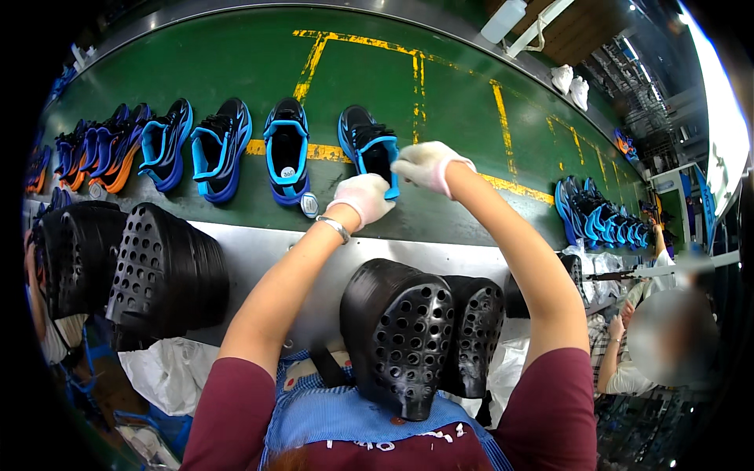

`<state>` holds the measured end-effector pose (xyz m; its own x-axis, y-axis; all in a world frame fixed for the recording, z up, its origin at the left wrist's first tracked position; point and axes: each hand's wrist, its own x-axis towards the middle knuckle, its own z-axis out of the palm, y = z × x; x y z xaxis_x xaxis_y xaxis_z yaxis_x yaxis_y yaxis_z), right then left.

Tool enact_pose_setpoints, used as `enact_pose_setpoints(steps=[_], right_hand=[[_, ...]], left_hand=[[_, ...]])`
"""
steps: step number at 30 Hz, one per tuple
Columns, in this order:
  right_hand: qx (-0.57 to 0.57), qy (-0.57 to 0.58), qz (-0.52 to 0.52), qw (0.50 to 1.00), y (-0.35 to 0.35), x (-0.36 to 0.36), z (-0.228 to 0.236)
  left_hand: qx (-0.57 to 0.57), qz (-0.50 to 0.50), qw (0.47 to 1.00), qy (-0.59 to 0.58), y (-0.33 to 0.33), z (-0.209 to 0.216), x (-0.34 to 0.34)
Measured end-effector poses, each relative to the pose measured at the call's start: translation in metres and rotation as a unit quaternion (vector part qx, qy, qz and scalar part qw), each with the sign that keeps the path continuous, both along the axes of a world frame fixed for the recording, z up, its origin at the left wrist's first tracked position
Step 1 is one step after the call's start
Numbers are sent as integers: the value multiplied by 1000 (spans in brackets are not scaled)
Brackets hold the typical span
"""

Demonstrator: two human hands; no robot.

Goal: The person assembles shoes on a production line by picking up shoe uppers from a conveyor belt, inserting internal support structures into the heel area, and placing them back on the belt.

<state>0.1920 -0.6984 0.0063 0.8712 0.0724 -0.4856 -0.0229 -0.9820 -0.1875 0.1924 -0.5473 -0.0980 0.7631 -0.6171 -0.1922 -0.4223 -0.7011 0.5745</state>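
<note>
A black sneaker (362, 135) with a bright blue lining stands on the green work surface, toe pointing away from me. My left hand (363, 198), in a white glove, is closed at the heel end of this sneaker. My right hand (430, 165), gloved too, has its fingers bent together against the right side of the blue collar. Whether anything small sits between those fingertips is hidden. Just to the left stands a matching sneaker (287, 149) with a round sticker inside, and a round tag (309, 206) lies by its heel.
More blue-and-black sneakers (221, 149) and orange-soled ones (118, 149) line the left side. Another row (601, 216) stands at right. Bulky black perforated pieces (404, 334) rise along the metal near edge (310, 267). A co-worker's arm (616, 345) shows at right.
</note>
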Motion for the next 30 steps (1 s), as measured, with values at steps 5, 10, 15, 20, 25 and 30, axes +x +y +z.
enact_pose_setpoints(steps=[5,10,15,20,25,30], right_hand=[[-29,-61,-54,996,-59,-88,4],[-44,-21,-136,989,-112,-186,-12],[50,-94,-220,970,-143,-243,-87],[59,-207,-305,928,-130,-282,-125],[20,-341,-309,888,-116,-286,-146],[-10,-394,-315,863,-113,-283,-156]], left_hand=[[57,27,996,-56,26,17,2],[47,82,987,-128,55,18,6],[-46,90,943,-316,77,27,-28],[-193,116,881,-416,60,15,-74],[-139,100,934,-314,59,-55,-91],[-23,51,946,-320,50,-82,-95]])
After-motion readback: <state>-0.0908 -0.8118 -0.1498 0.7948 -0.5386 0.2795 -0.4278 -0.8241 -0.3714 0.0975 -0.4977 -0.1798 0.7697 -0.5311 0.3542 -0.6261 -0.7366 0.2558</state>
